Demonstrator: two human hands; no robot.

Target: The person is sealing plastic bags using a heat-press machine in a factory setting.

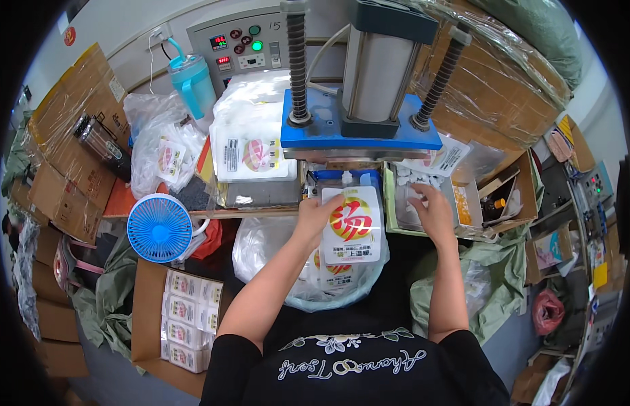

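Observation:
My left hand (317, 220) pinches the upper left edge of a white spouted pouch (359, 247) printed with a red character on a yellow disc. A white spout (346, 178) stands up at the pouch's top edge, in front of a blue tray under the press (362, 125). Over a bin of small white plastic spouts (420, 179), my right hand (433, 210) has its thumb and fingers curved and apart, with nothing visible between them. Below the held pouch, similar pouches (336, 276) lie in a bag-lined container (294, 298).
Flat pouches are stacked (250, 145) left of the press. A blue fan (160, 227) stands at the bench's left edge, near a turquoise cup (193, 84). An open carton (149, 318) of packed pouches sits lower left. Right of the spout bin is a box (514, 203) with bottles.

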